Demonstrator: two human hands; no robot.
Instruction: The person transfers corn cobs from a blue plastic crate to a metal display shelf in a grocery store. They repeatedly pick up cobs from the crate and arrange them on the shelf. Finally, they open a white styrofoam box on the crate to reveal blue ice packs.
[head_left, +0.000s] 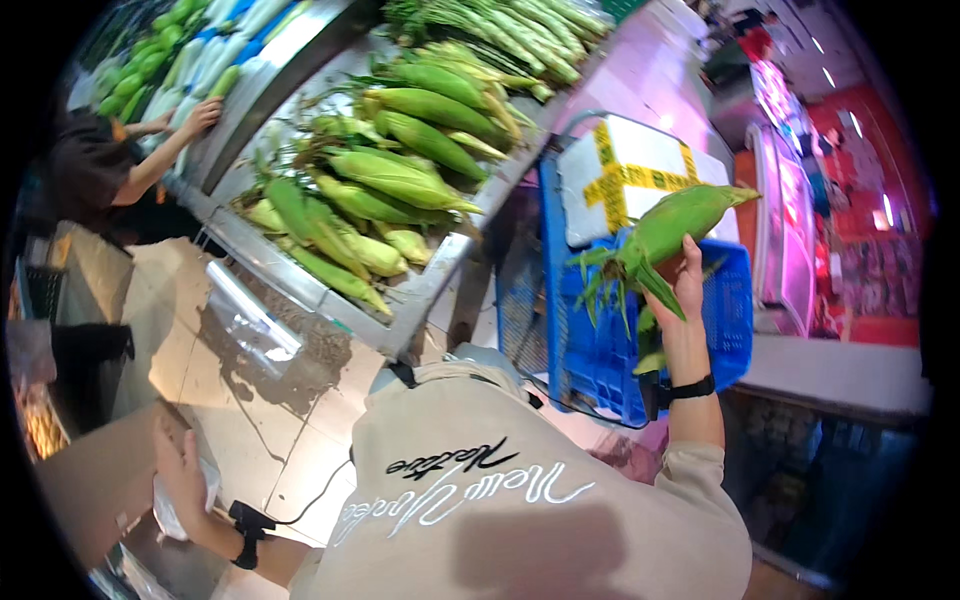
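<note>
My right hand grips an ear of corn in its green husk, with loose husk leaves hanging from its stalk end. The ear is above a blue plastic crate, in which a green husk piece shows partly behind my wrist. At lower left, my left hand has its fingers stretched and the thumb apart. It is beside a cardboard box and in front of a white plastic item; whether it touches either is unclear. Husked ears of corn lie piled on a metal-edged stall table ahead.
A white foam box with yellow tape rests at the crate's far end. Long green-white vegetable stalks lie behind the corn. Another person's hand touches produce at upper left. The tiled floor has a dark wet patch.
</note>
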